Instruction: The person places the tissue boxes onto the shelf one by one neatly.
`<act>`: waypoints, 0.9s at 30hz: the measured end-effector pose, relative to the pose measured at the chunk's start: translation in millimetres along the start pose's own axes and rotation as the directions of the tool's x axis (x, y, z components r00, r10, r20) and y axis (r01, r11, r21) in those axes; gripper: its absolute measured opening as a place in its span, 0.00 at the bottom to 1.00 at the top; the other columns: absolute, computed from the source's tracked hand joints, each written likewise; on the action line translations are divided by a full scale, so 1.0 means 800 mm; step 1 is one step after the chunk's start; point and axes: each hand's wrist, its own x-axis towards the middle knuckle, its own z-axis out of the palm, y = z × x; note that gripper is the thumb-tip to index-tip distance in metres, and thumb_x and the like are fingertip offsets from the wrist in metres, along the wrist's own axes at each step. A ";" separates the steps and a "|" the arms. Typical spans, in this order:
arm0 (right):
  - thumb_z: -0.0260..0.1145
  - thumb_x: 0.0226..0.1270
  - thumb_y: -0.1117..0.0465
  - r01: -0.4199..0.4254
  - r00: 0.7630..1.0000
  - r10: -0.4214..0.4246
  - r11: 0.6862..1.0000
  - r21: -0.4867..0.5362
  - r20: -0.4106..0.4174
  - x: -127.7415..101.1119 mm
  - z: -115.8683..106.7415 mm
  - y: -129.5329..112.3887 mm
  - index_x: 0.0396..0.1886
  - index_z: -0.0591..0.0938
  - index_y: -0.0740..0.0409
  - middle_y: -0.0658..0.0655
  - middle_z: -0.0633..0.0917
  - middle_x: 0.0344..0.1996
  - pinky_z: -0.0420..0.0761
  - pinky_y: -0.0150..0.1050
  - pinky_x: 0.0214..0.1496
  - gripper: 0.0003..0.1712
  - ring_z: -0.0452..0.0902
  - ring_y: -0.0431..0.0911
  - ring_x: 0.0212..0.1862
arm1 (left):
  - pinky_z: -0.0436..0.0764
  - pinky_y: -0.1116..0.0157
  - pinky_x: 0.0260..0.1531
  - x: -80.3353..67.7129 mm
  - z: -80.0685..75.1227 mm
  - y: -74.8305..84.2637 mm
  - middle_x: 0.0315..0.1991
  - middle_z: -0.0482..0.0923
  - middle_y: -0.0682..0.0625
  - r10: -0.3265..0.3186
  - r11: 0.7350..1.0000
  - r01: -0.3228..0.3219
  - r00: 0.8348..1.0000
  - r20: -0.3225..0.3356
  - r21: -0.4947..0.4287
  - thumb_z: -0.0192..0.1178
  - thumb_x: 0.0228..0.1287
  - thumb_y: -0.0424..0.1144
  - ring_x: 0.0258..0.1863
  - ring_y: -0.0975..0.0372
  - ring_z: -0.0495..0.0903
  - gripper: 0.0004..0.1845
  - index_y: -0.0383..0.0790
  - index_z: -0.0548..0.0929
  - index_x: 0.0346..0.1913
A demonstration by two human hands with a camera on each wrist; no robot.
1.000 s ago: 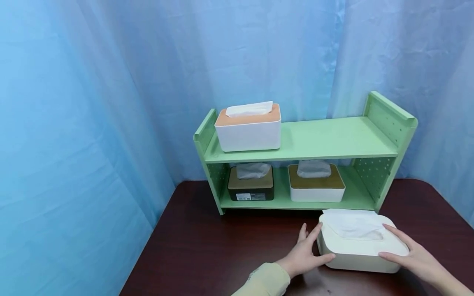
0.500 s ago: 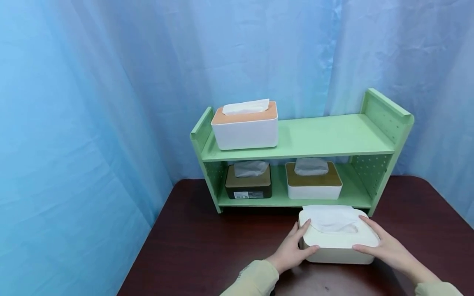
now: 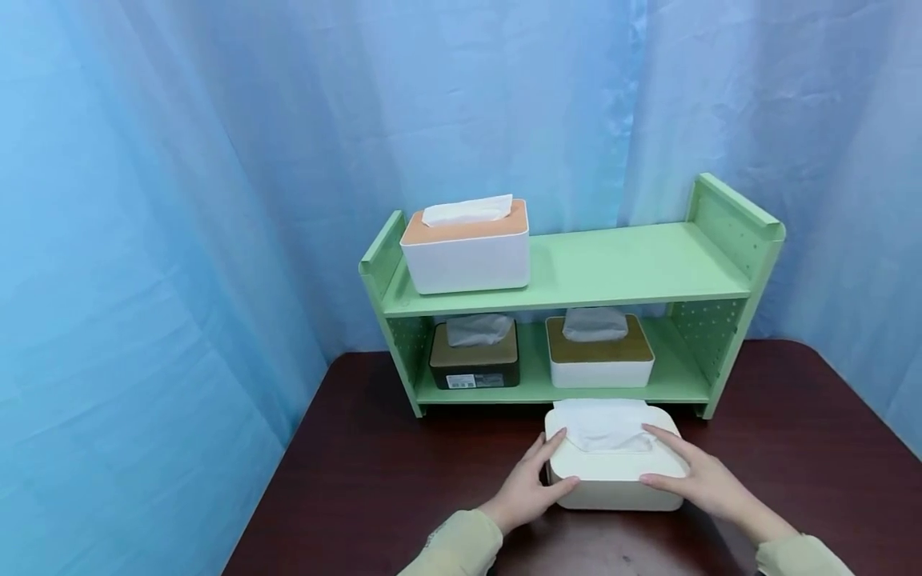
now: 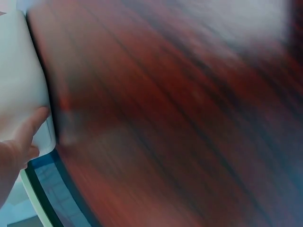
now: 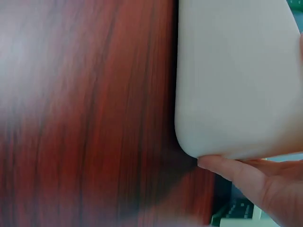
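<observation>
A low white tissue box (image 3: 615,494) with rounded corners stands on the table in front of the shelf, a white tissue (image 3: 605,424) draped over its top. My left hand (image 3: 522,490) grips the left end, thumb on the front corner and fingers at the side. At the opposite end, my right hand (image 3: 709,482) grips it with the thumb toward the front. The left wrist view shows the box (image 4: 23,66) at its left edge with the left hand (image 4: 14,146) on it. In the right wrist view the right thumb touches the box (image 5: 232,80) near a corner.
Behind stands a green two-tier shelf (image 3: 634,264). A white tissue box with a tan lid (image 3: 468,266) sits on top at left. Below are a dark tissue box (image 3: 475,360) and a white one with a brown lid (image 3: 601,372). A blue curtain (image 3: 180,200) hangs behind the dark table (image 3: 374,472).
Both hands have slid the white tissue box leftward across the table, from the shelf's right end toward its middle. The head view has shifted slightly; the boxes on the shelf stay put.
</observation>
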 end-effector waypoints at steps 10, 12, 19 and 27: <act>0.70 0.54 0.42 0.012 1.000 -0.012 1.000 0.022 -0.010 0.005 0.020 -0.022 0.68 0.68 0.55 0.75 0.68 0.63 0.69 0.62 0.54 0.44 0.63 0.70 0.63 | 0.64 0.50 0.64 -0.016 -0.026 -0.013 0.71 0.57 0.37 0.031 0.999 -0.032 0.999 -0.031 -0.011 0.64 0.60 0.49 0.70 0.46 0.59 0.36 0.55 0.63 0.71; 0.71 0.53 0.43 0.039 0.999 -0.039 0.999 0.034 -0.011 0.006 0.023 -0.024 0.67 0.69 0.56 0.74 0.68 0.63 0.69 0.62 0.54 0.44 0.63 0.69 0.63 | 0.65 0.49 0.64 -0.021 -0.030 -0.015 0.70 0.58 0.36 0.033 0.999 -0.033 0.999 -0.039 -0.011 0.65 0.60 0.48 0.69 0.46 0.60 0.35 0.54 0.65 0.70; 0.74 0.51 0.47 0.160 0.985 -0.162 0.986 0.046 0.058 0.013 0.022 -0.018 0.66 0.70 0.55 0.70 0.71 0.59 0.71 0.60 0.51 0.43 0.66 0.65 0.59 | 0.65 0.49 0.63 -0.031 -0.047 -0.024 0.70 0.59 0.38 0.007 1.000 -0.007 1.000 -0.019 0.008 0.66 0.59 0.48 0.68 0.47 0.61 0.34 0.55 0.67 0.69; 0.76 0.48 0.48 0.241 0.970 -0.243 0.968 0.066 0.025 0.010 0.030 -0.008 0.70 0.65 0.50 0.66 0.69 0.64 0.73 0.45 0.53 0.49 0.64 0.41 0.63 | 0.64 0.51 0.65 -0.035 -0.054 -0.025 0.72 0.56 0.38 -0.008 1.000 0.008 1.000 0.005 0.001 0.66 0.59 0.48 0.70 0.49 0.59 0.34 0.53 0.67 0.69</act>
